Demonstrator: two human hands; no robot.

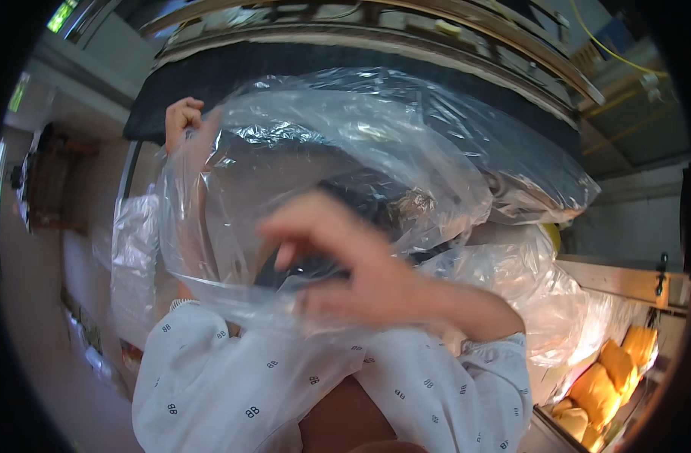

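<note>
Head view is the only one I have, and most of it is filled by a large clear thin plastic bag (338, 151) that is lifted up in front of the camera. My left hand (182, 119) is raised high at the upper left, clenched as a fist on the upper edge of this bag, with the film hanging down from it. My right hand (345, 264) is in the middle of the picture, blurred, with the fingers (292, 219) curled at the lower rim of the bag; it touches the film, but I cannot tell whether it really grips it or only presses against it. Both forearms come from the lower edge in white sleeves with small dark printed marks (232, 385). Through the bag I see a dark object (375, 200) inside or behind it, I cannot say which. Behind the bag there is a black flat surface (285, 68), and above it a metal frame with rails (406, 34). At the right side lie more crumpled clear plastic bags (541, 294), and at the lower right corner some yellow soft blocks (609, 377) lie close together.
</note>
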